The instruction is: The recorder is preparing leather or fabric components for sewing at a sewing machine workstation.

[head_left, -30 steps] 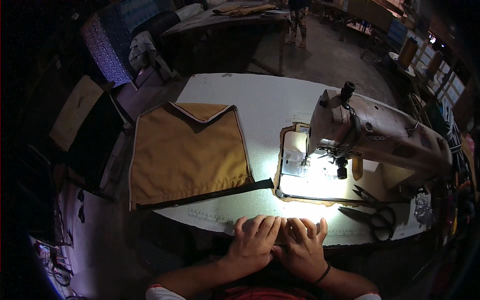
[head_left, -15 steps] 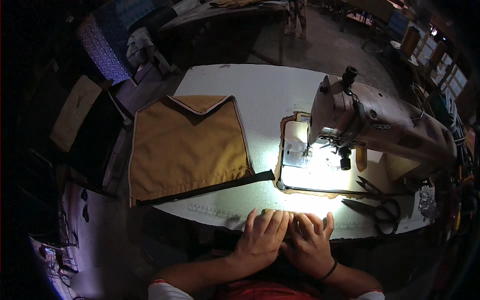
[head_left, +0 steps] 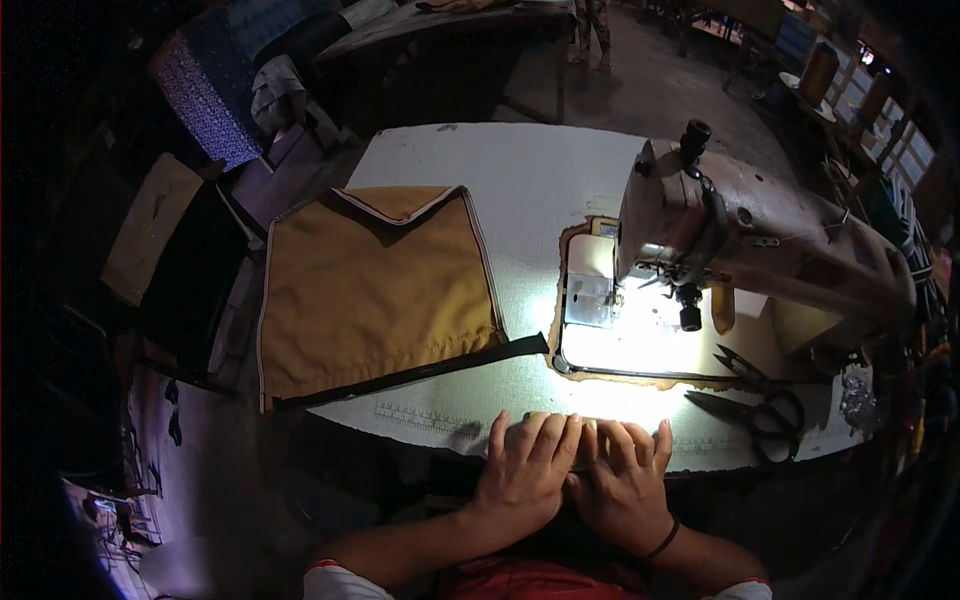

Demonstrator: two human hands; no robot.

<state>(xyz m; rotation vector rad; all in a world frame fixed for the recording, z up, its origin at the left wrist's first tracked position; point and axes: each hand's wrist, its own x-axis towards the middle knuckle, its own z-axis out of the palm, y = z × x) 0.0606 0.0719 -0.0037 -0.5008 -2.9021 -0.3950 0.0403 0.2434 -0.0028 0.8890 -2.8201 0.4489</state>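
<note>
Brown cloth [head_left: 375, 300] lies forward and left of the left hand [head_left: 522, 480], farther from the right hand [head_left: 624, 490]; both have bent fingers, though whether they pinch anything I cannot tell.

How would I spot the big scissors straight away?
Find the sewing machine on the white tabletop. On its near side, right of the person's right hand, lie the big scissors. Their large, dark looped handles set them apart from the smaller snips just behind.
</note>
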